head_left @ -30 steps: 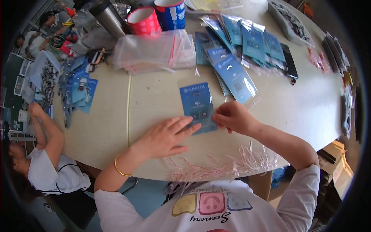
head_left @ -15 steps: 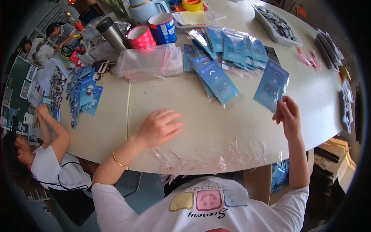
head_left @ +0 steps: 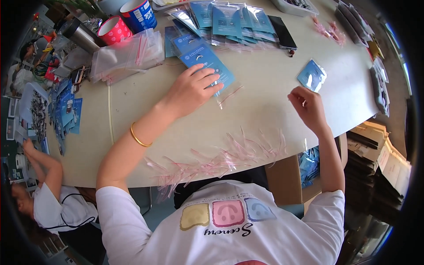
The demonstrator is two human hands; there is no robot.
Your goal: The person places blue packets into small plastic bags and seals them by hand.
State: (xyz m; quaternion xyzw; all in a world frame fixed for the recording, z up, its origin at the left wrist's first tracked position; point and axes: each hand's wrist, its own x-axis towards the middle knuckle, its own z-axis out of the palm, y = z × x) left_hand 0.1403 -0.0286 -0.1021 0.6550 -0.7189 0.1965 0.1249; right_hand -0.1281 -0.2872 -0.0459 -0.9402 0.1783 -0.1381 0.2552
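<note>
My left hand (head_left: pixel 192 90) lies with its fingers spread over a blue card in a clear zip bag (head_left: pixel 210 57), at the near side of the packet pile. Its red zip strip shows below my fingers. To the right, my right hand (head_left: pixel 310 108) is closed, fingers curled, at the lower end of a small blue card packet (head_left: pixel 312 74). Light glints off that packet's plastic. Its lower part is hidden behind my hand, so the grip shows only in part. More blue bagged cards (head_left: pixel 227 22) overlap in a pile beyond my left hand.
Empty clear zip bags (head_left: pixel 128 59) lie at the left, near cups (head_left: pixel 115 31) and a steel tumbler (head_left: pixel 81 35). Behind the pile's right side lies a black phone (head_left: pixel 282 33). Plastic strips (head_left: pixel 221 154) litter the near edge; below stands a carton of packets (head_left: pixel 309 165). Another person works at left.
My left hand has moved forward onto the bagged card. My right hand has its packet tilted, more foreshortened and partly covered. The whole view has shifted, moving the table's things leftward and up.
</note>
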